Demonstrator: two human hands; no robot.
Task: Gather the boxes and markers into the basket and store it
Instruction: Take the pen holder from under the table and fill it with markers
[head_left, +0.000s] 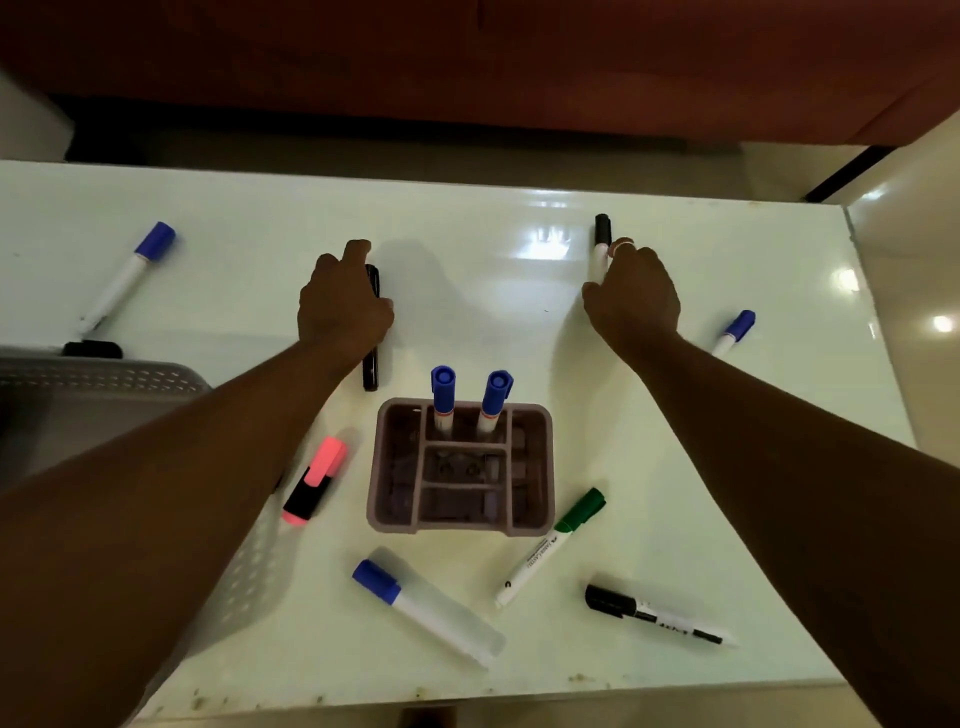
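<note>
A small purple divided box (382, 467) stands mid-table with two blue-capped markers (443, 400) upright in its far compartments. My left hand (340, 304) rests over a black marker (371, 364) lying on the table, fingers curled on it. My right hand (634, 291) closes around a white marker with a black cap (602, 231) farther back. Loose on the table lie a pink highlighter (316, 480), a green-capped marker (553, 545), a black-capped marker (654, 616) and a blue-capped marker (423, 610). The grey perforated basket (104, 379) sits at the left edge under my left arm.
More blue-capped markers lie at the far left (127, 278) and at the right beside my forearm (735, 332). A black object (92, 349) sits behind the basket. The glossy white table (493, 322) ends near a dark red cabinet front at the back.
</note>
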